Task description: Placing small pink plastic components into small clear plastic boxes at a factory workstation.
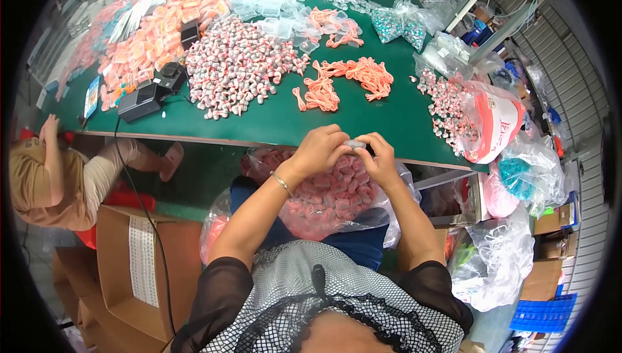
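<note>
Your left hand (319, 151) and right hand (382, 159) come together at the centre of the frame, fingers curled and thumbs drawn in, pinching one small pale piece (354, 144) between them. The piece lies right at the fingertips, over the near edge of the green table (405, 123); its finer shape is too small to tell.

At the right of the frame, your red-and-white bag (495, 120) bears large printed lettering, and at lower left a white sheet (143, 261) on the cardboard box (178, 243) carries rows of tiny marks, too small to read.

Below your hands sits a clear bag of pink pieces (337, 191); above them, toward the upper centre, lie coral cords (369, 76).
</note>
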`<state>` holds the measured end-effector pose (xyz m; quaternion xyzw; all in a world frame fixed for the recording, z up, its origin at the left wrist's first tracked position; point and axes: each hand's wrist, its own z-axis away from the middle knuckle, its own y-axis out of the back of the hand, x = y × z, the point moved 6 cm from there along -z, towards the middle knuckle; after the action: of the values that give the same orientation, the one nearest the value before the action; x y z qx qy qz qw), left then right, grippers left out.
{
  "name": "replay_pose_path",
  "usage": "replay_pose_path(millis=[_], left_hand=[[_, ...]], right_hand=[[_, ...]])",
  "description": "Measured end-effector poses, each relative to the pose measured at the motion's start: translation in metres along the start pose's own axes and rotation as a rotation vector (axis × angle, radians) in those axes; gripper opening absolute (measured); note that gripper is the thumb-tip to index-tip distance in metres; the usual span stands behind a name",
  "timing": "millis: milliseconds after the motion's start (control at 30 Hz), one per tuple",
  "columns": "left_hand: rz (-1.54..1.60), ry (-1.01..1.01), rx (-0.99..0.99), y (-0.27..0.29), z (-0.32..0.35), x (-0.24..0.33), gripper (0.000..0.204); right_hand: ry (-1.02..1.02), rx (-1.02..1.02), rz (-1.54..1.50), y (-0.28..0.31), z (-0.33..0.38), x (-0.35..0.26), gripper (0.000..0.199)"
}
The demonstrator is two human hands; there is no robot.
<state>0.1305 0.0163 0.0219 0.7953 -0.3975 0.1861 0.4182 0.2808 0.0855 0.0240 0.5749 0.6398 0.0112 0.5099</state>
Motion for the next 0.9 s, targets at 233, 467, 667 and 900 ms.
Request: replay_pose_path(millis=[233,467,667,900], left_hand=[[-0.072,0.054,0.063,-0.010,0.047,0.021,0.020],[-0.161,0.367,-0.404,-0.143,0.138,-0.083,0.021],[-0.177,0.450,-0.539,-0.185,0.179,-0.107,0.017],[0.030,0.189,-0.346,-0.083,0.105,-0.041,0.018]], right_hand=[[-0.041,-0.286,-0.151,0.003,-0.081,0.003,0.015],[0.229,0.016,0.510,-0.067,-0.226,0.065,0.021],[0.059,-0.134,0.756,-0.107,-0.260,0.099,0.020],[0.318,-0.082,0.794,-0.074,-0.237,0.058,0.006]])
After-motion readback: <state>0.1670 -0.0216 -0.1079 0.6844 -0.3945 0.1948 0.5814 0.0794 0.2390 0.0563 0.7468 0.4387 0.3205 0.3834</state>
